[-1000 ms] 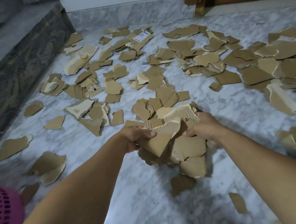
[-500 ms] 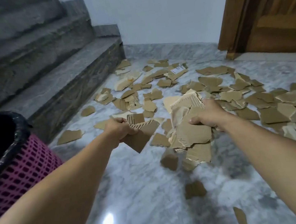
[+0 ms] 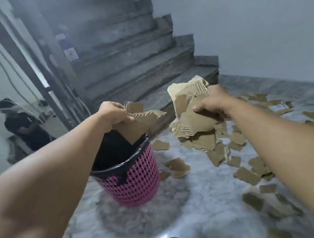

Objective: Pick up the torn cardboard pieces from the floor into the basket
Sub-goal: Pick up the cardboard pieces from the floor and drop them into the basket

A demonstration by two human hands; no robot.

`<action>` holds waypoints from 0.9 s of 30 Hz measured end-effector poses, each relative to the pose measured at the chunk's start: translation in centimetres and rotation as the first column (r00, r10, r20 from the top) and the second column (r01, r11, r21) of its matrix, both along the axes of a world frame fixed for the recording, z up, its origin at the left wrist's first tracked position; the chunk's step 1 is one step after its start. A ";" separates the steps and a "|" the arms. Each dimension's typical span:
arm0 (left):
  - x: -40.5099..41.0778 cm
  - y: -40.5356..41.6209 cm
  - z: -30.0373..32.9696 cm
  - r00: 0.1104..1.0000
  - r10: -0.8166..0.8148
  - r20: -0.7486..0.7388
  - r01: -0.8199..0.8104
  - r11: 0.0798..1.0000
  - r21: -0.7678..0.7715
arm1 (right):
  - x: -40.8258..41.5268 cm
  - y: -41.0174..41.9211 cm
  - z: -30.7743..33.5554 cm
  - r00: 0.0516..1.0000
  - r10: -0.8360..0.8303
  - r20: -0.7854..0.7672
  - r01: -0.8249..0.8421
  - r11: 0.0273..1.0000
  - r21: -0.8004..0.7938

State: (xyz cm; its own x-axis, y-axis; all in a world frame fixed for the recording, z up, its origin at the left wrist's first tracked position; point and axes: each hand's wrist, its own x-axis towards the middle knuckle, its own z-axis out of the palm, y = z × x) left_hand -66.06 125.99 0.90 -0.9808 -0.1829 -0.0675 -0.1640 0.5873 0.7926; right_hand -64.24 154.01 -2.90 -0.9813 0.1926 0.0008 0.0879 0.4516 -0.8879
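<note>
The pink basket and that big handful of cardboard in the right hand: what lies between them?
In the head view, only bare air: the right hand holds its cardboard bundle right of the basket; loose cardboard pieces lie on the floor below.

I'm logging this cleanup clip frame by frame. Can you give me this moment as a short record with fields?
left hand: left hand grips a torn cardboard piece over the basket's opening
right hand: right hand grips a cardboard bundle, to the right of the basket, above the floor
basket: pink basket with a black liner, upright on the marble floor
left to collect: scattered cardboard pieces on the floor, right of the basket
background: staircase; seated person at far left
</note>
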 end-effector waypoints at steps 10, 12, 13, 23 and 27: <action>-5.4 -13.3 -2.9 0.975 0.220 0.001 -0.218 0.967 -0.130 | -10.0 -16.6 0.9 0.991 0.115 -0.071 -0.119 0.991 -0.057; -6.4 -14.8 -5.0 0.970 0.242 0.016 -0.237 0.959 -0.154 | -11.6 -19.4 -0.9 0.990 0.120 -0.073 -0.122 0.992 -0.033; -6.7 -15.4 -6.2 0.969 0.246 0.024 -0.239 0.957 -0.162 | -12.3 -20.6 -2.0 0.989 0.130 -0.067 -0.132 0.991 -0.024; -8.0 -17.0 -13.4 0.966 0.197 0.167 -0.159 0.964 -0.214 | -14.7 -23.0 -10.0 0.982 0.168 0.088 -0.172 0.984 0.039; -7.2 -13.8 -11.7 0.984 0.155 0.093 -0.124 0.953 -0.275 | -13.6 -19.2 -9.0 0.996 0.067 0.059 -0.060 0.993 -0.102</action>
